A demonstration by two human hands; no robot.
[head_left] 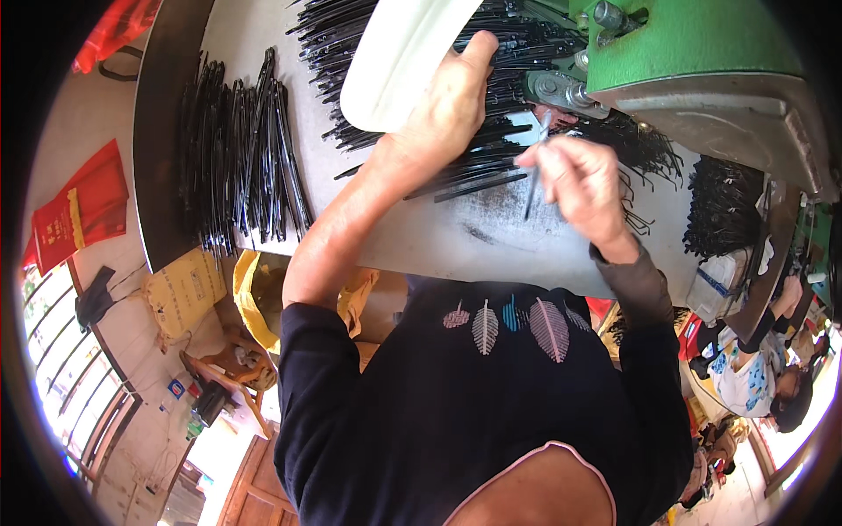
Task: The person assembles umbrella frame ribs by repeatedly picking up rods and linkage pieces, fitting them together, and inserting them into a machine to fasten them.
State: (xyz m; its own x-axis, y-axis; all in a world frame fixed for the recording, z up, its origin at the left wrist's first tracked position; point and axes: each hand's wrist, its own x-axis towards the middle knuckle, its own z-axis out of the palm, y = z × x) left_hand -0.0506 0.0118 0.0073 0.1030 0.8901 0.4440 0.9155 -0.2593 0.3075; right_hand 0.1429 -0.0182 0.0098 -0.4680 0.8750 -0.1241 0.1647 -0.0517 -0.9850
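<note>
My left hand is over a heap of thin black metal rods on the metal table. A white curved panel covers part of it, so most of its fingers are hidden; one digit points away from me. My right hand, a little blurred, is pinched closed around a thin dark rod that slants over the tabletop. Loose rods lie between my hands. Just beyond my right hand is the metal linkage of a green machine.
Another pile of black rods lies at the left of the table. Bent dark pieces and a bundle sit under and right of the machine. A yellow sack hangs below the edge. Another person is at far right.
</note>
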